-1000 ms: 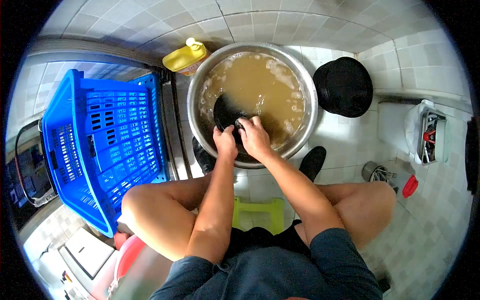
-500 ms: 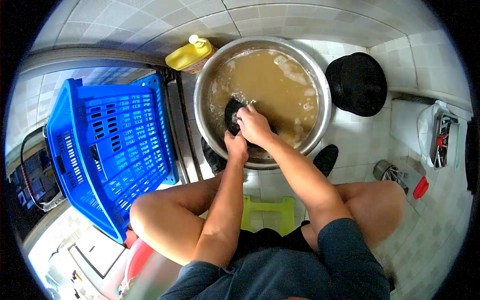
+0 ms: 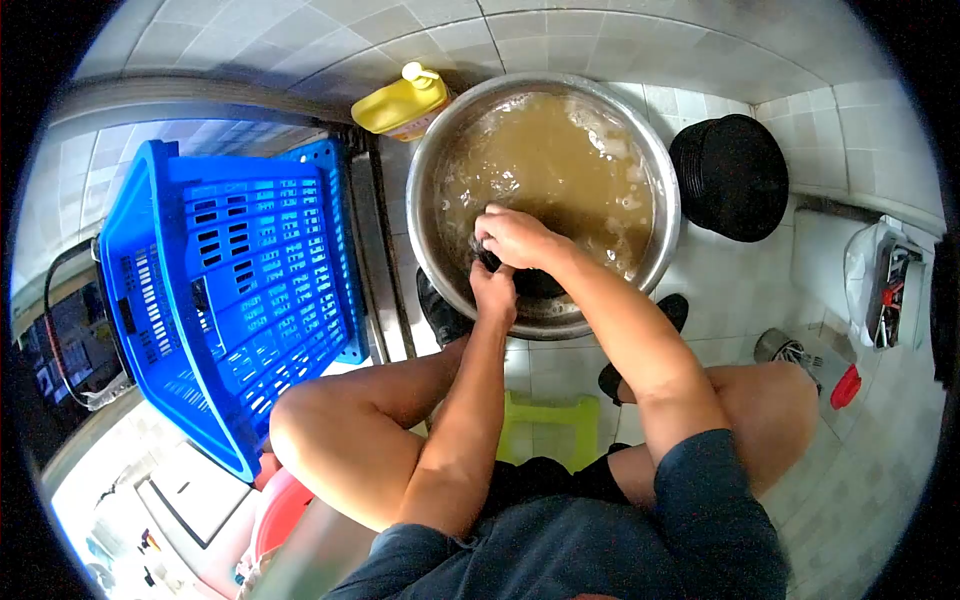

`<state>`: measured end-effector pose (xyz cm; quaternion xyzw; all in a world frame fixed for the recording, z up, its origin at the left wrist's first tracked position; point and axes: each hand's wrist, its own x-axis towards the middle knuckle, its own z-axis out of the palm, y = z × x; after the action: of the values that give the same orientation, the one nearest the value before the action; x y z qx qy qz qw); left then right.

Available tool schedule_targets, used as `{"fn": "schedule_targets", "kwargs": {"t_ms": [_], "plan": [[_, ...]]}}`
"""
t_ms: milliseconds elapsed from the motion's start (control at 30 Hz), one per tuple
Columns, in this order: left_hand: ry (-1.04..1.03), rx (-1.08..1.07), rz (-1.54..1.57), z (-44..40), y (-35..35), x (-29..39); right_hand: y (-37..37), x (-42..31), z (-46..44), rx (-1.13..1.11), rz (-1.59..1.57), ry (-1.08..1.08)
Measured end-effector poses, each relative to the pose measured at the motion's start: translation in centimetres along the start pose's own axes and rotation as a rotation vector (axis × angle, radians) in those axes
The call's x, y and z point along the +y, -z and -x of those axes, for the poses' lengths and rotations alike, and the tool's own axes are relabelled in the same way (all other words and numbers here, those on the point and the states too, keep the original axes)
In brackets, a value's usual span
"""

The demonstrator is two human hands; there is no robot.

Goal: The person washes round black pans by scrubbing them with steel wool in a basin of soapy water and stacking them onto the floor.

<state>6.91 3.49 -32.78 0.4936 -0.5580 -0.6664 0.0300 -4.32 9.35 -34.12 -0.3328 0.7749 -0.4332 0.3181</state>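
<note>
A wide metal basin (image 3: 668, 210) holds murky brown water with some foam. Over its near left part, my left hand (image 3: 494, 291) is closed on the edge of a black round item (image 3: 540, 284), which is partly under water and partly hidden by my hands. My right hand (image 3: 520, 238) is just above, its fingers curled round something small and dark at the item's edge, too covered to identify. Right of the basin, a stack of black round items (image 3: 742, 178) stands on the floor. A yellow pump bottle (image 3: 400, 106) is at the basin's upper left.
A large blue crate (image 3: 265, 265) stands at the left. My knees flank a green stool (image 3: 550, 428) below the basin. At the right are a metal container with utensils (image 3: 776, 347), a red object (image 3: 846, 386) and a box of tools (image 3: 888, 290). A pink basin (image 3: 280, 512) is at lower left.
The black item in my hands has gone lower and nearer the basin's near rim, with less of it showing. My right foot has shifted. The whole view has slid, moving the surroundings rightward.
</note>
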Motion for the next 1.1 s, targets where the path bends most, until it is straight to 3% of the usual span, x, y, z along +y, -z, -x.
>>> {"fn": "schedule_targets", "kwargs": {"t_ms": [167, 300, 367, 433, 567, 633, 667, 700, 767, 833, 900, 1033, 1100], "plan": [[-0.128, -0.083, 0.041, -1.0, 0.3, -1.2, 1.5, -2.1, 1.2, -0.199, 0.088, 0.055], [-0.182, -0.147, 0.034, -0.9, 0.8, -0.6, 0.5, -3.2, 0.1, -0.013, 0.206, 0.029], [-0.125, -0.139, -0.047, 0.0, 0.5, 0.5, -0.2, -1.3, -1.5, 0.307, 0.155, 0.018], [-0.108, -0.059, -0.129, 1.5, -0.3, 2.2, 1.2, -1.6, -2.8, 0.288, 0.246, -0.247], [-0.060, -0.132, 0.000, -0.2, 0.1, 0.1, 1.7, -1.3, -3.2, 0.231, 0.263, -0.181], [-0.113, -0.112, 0.078, 0.0, 0.0, 0.1, 1.4, -2.4, -1.7, -0.031, 0.189, -0.131], [-0.080, -0.209, 0.202, -0.6, 0.4, -0.1, 1.4, -2.7, -0.9, -0.109, 0.174, -0.109], [0.096, -0.226, 0.238, -0.8, 1.1, 0.1, 1.3, -2.8, 0.0, -0.140, 0.168, -0.097], [0.335, -0.531, 0.510, -3.6, 4.3, -2.6, 1.3, -3.0, 1.5, -0.136, 0.166, -0.070], [0.431, -0.466, 0.601, -1.0, 3.7, 0.7, 1.3, -3.3, 2.8, -0.101, 0.180, -0.025], [0.456, -0.433, 0.800, -2.2, 4.2, -0.9, 1.3, -4.1, 4.5, -0.169, 0.288, 0.038], [0.454, -0.211, 0.591, -2.1, 2.9, 0.5, 1.3, -4.4, 9.4, -0.105, 0.274, 0.097], [0.445, -0.189, 0.599, -2.5, 2.3, 0.2, 1.6, -3.9, 11.4, -0.114, 0.239, 0.009]]}}
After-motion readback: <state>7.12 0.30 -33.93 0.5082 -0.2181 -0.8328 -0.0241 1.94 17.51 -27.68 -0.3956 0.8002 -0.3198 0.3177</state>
